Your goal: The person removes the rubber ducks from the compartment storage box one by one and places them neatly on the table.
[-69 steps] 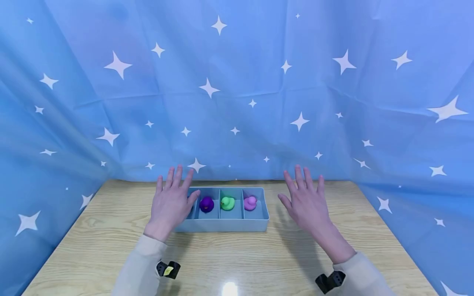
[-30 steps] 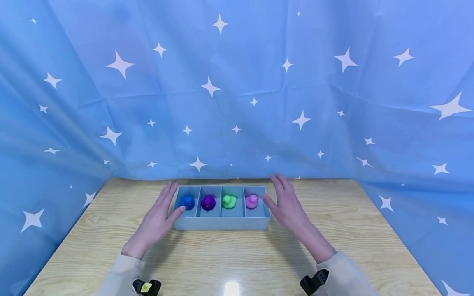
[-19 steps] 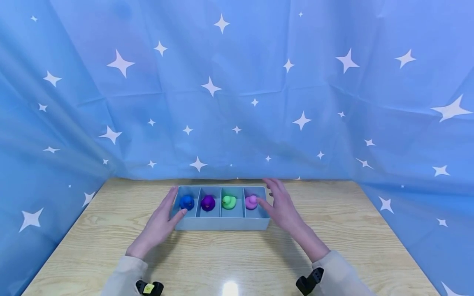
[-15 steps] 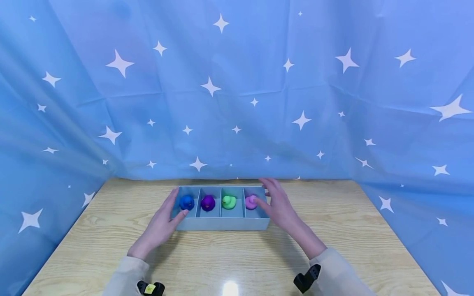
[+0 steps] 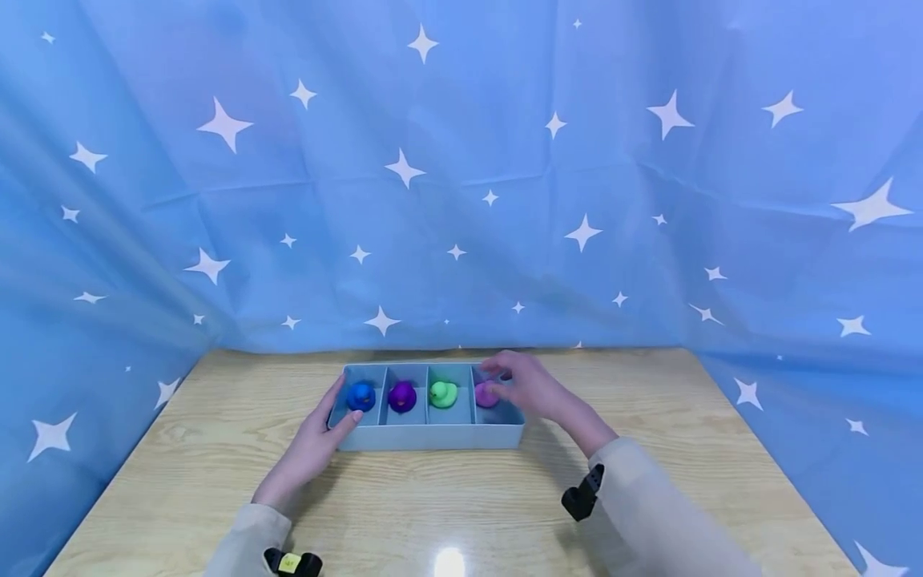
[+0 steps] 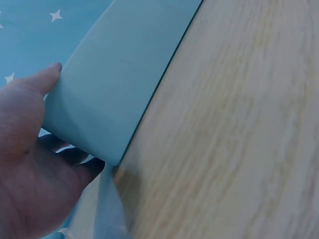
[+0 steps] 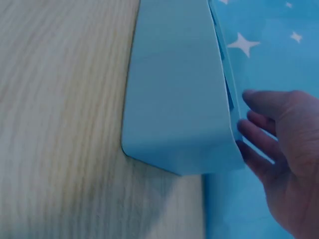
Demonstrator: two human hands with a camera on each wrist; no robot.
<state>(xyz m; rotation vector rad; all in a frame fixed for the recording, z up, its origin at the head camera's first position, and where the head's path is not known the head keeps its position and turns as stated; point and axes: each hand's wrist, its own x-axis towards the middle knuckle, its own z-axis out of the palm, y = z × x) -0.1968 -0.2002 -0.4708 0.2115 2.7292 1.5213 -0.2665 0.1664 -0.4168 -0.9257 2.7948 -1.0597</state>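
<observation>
A light-blue divided box (image 5: 433,437) stands on the table, with a toy duck in each compartment. From left to right these are a blue duck (image 5: 360,396), a purple duck (image 5: 401,397), a green duck (image 5: 443,394) and a pink duck (image 5: 486,394). My left hand (image 5: 308,442) holds the box's left end, its thumb at the front rim and its fingers against the end wall. Over the rightmost compartment, my right hand (image 5: 535,390) has its thumb and fingers apart around the pink duck. In the right wrist view the duck is hidden behind the box wall.
The wooden table (image 5: 404,513) extends in front of the box and to both sides. A blue curtain with white stars (image 5: 461,200) hangs behind the table and along its sides.
My right hand has come left from beside the box to above the pink duck. My left hand has moved from over the blue duck's compartment to the box's left end.
</observation>
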